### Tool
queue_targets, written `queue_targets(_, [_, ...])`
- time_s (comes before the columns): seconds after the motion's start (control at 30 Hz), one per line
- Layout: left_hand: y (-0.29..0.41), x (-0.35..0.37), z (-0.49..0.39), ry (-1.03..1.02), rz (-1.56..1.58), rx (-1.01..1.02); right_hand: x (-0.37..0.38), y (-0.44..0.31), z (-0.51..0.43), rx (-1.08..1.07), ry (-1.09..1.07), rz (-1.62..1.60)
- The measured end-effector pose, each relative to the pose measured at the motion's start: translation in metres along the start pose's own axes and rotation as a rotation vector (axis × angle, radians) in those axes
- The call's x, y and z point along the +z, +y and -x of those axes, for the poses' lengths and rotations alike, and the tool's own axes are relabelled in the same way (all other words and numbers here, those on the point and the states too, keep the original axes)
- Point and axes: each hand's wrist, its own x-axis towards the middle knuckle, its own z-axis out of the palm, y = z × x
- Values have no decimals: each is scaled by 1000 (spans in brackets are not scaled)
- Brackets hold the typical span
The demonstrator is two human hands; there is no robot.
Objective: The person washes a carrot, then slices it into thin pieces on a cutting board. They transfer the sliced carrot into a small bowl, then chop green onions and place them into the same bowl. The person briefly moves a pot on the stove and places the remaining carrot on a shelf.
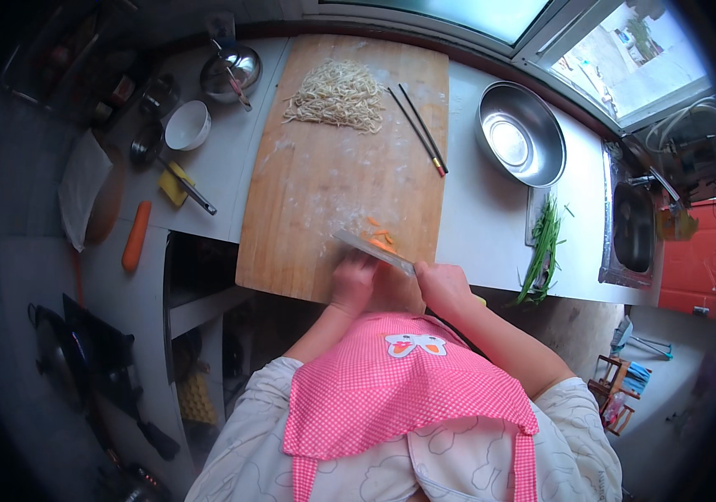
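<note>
My right hand (444, 288) grips the handle of a kitchen knife (371, 251), whose broad blade slants over the near part of a wooden cutting board (307, 188). Close behind the blade, my left hand (354, 281) has its fingers curled on a carrot, mostly hidden by hand and knife. Orange carrot slices (383, 238) lie just beyond the blade. Farther up the board is a heap of cut noodles (339, 95), with a pair of dark chopsticks (419, 132) to its right. White flour dusts the wood.
A steel basin (521, 135) and green chives (543, 251) lie right of the board, before a sink (634, 219). To the left are a whole carrot (137, 237), a ladle (187, 185), a yellow sponge (171, 187), a white bowl (187, 127) and a lidded steel pot (230, 74).
</note>
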Motion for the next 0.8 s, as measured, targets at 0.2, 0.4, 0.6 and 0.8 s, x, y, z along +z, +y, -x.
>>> queue_targets(0.2, [0,0,1,-142,-49,-58,33,2,-28,-32,123,-18])
queue_targets(0.4, [-2,5,3,44,-19,10,2,-1,-7,-6,-12,22])
queue_targets(0.6, [-3,5,4,-32,-53,5,32,-1,-22,18,66,-11])
queue_targets(0.8, [-6,9,4,110,-31,64,18,3,-14,3,39,16])
